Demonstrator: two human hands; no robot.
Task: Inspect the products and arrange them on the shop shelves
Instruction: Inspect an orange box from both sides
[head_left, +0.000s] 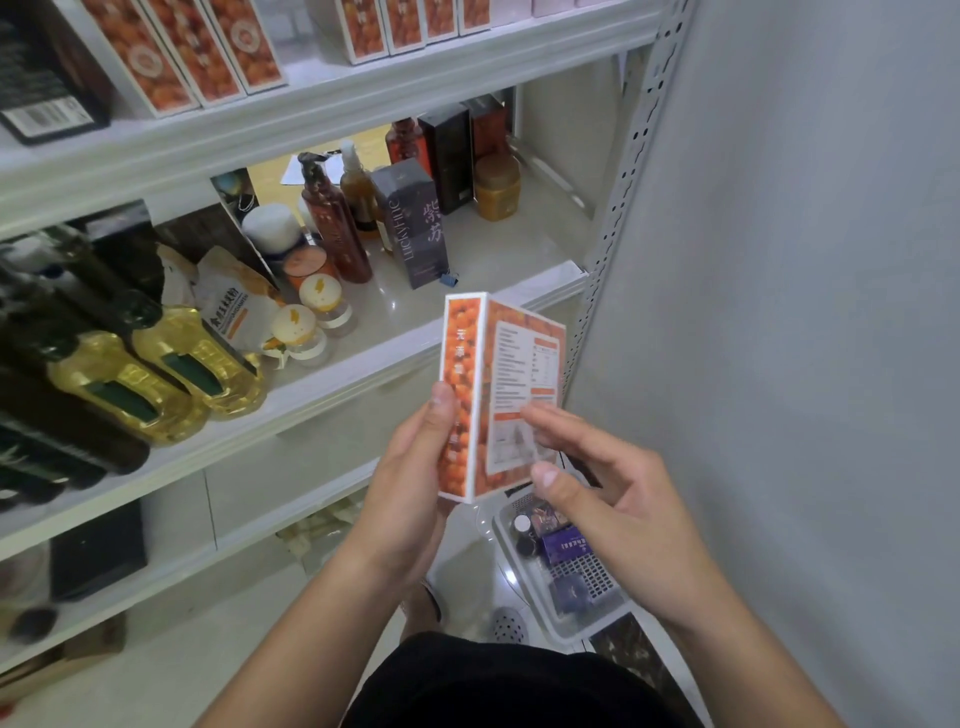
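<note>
Orange berry print covers the carton (498, 395) I'm holding upright in front of the middle shelf (363, 358), its label panel turned toward me. My left hand (415, 478) clasps it from below, thumb pressed on the narrow side, fingers wrapped behind. My right hand (608, 499) hovers just beside the label face, fingers spread and loose; whether its thumb touches the carton's lower corner I cannot tell.

So I judge this the inspection step for this one item. Above the middle shelf, on the top shelf (395, 78), matching orange cartons (208, 52) already stand in rows, which looks like the place this one belongs; that part seems partly done. The middle shelf itself carries oil bottles (171, 374), small jars and a dark purple box (415, 223), with bare space toward its right end.

Below the middle shelf, on the floor, a clear bin (566, 571) holds several small purple packs, so more stock is left to check and shelve.
</note>
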